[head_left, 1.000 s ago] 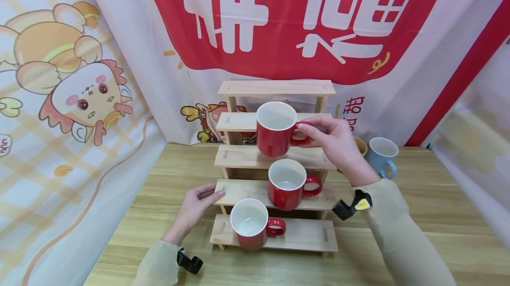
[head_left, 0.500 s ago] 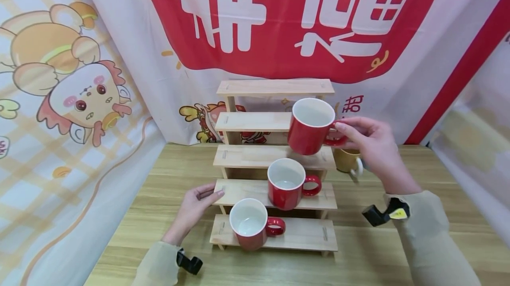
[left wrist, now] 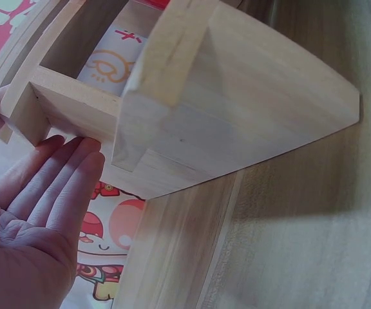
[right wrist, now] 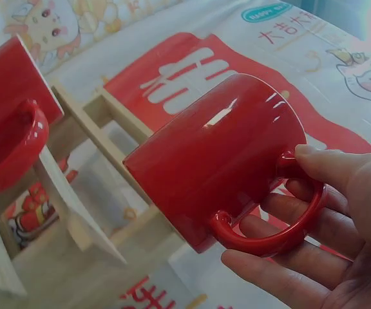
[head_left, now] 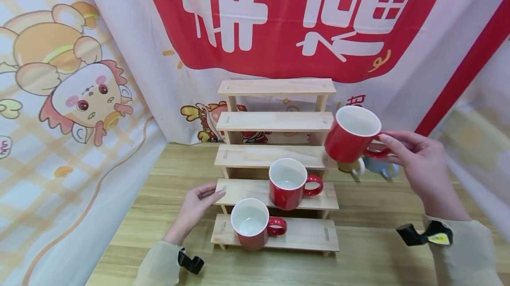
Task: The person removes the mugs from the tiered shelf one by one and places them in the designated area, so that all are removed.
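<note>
By its handle my right hand holds a red mug, lifted at the right end of the stepped wooden rack. In the right wrist view the thumb is at the top of the handle and fingers pass through it around the red mug. My left hand pinches the left end of the rack's second step from the front, thumb on top and fingers beneath the board. A second red mug stands on that step. Another red mug stands on the lowest step, handle to the right.
A yellowish mug and a blue mug stand on the wood-grain table behind the lifted mug, partly hidden by it. Behind the rack hangs a printed red and white cloth. A patterned cloth lines the left side.
My right hand has carried the red mug rightward, from above the rack's middle steps to beyond its right end. My left hand has stayed at the rack.
</note>
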A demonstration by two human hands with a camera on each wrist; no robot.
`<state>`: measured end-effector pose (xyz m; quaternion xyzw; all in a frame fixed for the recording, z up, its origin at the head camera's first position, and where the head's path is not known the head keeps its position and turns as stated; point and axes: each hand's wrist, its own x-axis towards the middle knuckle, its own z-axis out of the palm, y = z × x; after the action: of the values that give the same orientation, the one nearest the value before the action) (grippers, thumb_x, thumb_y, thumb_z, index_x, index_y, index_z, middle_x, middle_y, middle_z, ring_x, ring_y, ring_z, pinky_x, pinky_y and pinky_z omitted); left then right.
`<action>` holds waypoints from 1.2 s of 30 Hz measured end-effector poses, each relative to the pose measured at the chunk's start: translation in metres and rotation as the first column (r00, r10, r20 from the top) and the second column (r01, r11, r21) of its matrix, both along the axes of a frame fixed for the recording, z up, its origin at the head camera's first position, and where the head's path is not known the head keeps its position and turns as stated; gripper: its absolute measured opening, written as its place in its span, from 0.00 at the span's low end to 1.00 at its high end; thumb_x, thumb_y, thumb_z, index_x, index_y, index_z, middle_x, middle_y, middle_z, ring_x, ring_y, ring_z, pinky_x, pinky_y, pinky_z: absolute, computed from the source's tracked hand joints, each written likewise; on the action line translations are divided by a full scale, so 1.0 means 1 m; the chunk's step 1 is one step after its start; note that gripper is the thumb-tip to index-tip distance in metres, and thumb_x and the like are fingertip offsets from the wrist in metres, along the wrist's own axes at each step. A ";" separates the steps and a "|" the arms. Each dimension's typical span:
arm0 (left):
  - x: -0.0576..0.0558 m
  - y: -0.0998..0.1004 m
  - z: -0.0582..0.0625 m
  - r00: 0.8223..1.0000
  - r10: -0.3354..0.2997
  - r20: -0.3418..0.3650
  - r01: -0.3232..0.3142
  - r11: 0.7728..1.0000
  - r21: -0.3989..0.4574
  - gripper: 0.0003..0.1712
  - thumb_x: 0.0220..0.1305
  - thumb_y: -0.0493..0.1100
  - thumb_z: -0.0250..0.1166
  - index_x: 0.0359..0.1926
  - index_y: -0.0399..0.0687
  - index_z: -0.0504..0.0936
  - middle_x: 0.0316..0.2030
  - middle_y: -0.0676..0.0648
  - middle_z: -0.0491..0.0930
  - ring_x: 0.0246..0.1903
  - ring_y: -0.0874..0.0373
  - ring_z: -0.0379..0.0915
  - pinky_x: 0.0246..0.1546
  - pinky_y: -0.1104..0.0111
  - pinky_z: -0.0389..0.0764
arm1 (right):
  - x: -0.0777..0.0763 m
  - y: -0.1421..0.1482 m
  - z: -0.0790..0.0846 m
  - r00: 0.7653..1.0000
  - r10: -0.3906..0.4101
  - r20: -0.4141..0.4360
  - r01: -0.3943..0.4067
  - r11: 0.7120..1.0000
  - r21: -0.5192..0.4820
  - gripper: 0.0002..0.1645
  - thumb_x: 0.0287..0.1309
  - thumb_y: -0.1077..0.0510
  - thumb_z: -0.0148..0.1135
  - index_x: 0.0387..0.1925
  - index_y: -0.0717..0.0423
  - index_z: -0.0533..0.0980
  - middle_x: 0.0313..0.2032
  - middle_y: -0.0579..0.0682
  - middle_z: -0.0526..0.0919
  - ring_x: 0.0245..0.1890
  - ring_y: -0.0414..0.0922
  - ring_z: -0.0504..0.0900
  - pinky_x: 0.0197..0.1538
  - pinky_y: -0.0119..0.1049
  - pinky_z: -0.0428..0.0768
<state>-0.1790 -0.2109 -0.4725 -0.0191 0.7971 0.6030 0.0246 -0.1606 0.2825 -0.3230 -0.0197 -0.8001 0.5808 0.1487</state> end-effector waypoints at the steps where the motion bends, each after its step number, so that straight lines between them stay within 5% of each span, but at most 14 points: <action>1: 0.000 0.000 0.000 1.000 -0.004 -0.003 0.004 1.000 0.001 0.31 0.61 0.52 0.76 0.59 0.38 0.82 0.54 0.39 0.83 0.54 0.46 0.80 0.53 0.62 0.82 | 0.003 0.006 -0.002 1.000 -0.002 0.006 0.003 1.000 -0.018 0.26 0.66 0.46 0.67 0.58 0.57 0.81 0.41 0.40 0.88 0.38 0.35 0.87 0.39 0.28 0.85; 12: -0.001 0.001 -0.002 1.000 -0.011 -0.008 0.011 1.000 0.013 0.32 0.62 0.52 0.75 0.59 0.37 0.82 0.54 0.38 0.83 0.54 0.46 0.80 0.53 0.63 0.82 | 0.025 0.056 -0.036 0.999 -0.015 -0.040 0.007 0.983 -0.184 0.14 0.67 0.59 0.68 0.52 0.57 0.84 0.38 0.38 0.89 0.33 0.36 0.88 0.33 0.27 0.85; 19: -0.002 0.001 -0.004 1.000 -0.014 -0.018 0.015 0.999 0.050 0.32 0.61 0.50 0.76 0.59 0.33 0.81 0.53 0.36 0.83 0.54 0.46 0.80 0.52 0.65 0.82 | 0.036 0.082 -0.057 0.992 -0.114 0.046 0.119 0.986 -0.114 0.13 0.68 0.55 0.66 0.51 0.54 0.84 0.37 0.30 0.86 0.32 0.31 0.86 0.30 0.26 0.84; 22: -0.001 0.001 -0.004 1.000 -0.017 -0.021 0.018 0.998 0.057 0.31 0.62 0.49 0.76 0.59 0.33 0.81 0.53 0.36 0.83 0.54 0.46 0.80 0.51 0.66 0.82 | 0.039 0.091 -0.067 0.992 -0.121 0.038 0.126 0.972 -0.197 0.10 0.67 0.58 0.67 0.48 0.53 0.85 0.36 0.33 0.87 0.31 0.32 0.87 0.28 0.27 0.84; 28: 0.000 0.001 -0.003 1.000 -0.017 -0.024 0.018 0.998 0.056 0.30 0.62 0.48 0.75 0.59 0.34 0.81 0.53 0.36 0.83 0.54 0.46 0.80 0.51 0.66 0.82 | 0.042 0.111 -0.086 0.991 -0.086 -0.101 0.031 0.890 -0.454 0.09 0.67 0.68 0.63 0.42 0.58 0.87 0.36 0.43 0.89 0.32 0.36 0.88 0.27 0.32 0.85; 31: 0.000 0.000 -0.004 1.000 -0.015 -0.024 0.016 0.998 0.054 0.30 0.62 0.48 0.75 0.59 0.33 0.81 0.53 0.36 0.83 0.54 0.46 0.80 0.51 0.67 0.82 | 0.040 0.123 -0.095 0.985 -0.084 -0.151 -0.003 0.865 -0.502 0.10 0.68 0.70 0.61 0.41 0.59 0.87 0.37 0.44 0.90 0.33 0.37 0.88 0.27 0.33 0.85; 36: 0.000 0.000 -0.003 1.000 -0.014 -0.019 0.015 0.998 0.053 0.31 0.62 0.48 0.76 0.59 0.33 0.81 0.53 0.36 0.83 0.53 0.46 0.80 0.51 0.66 0.82 | 0.037 0.137 -0.108 0.974 -0.192 -0.123 0.107 0.862 -0.496 0.08 0.68 0.66 0.63 0.41 0.56 0.86 0.37 0.39 0.89 0.32 0.33 0.87 0.26 0.28 0.84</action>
<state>-0.1795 -0.2111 -0.4756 -0.0069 0.7811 0.6240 0.0219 -0.1231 0.4192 -0.4311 -0.0697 -0.6091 0.7493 0.2505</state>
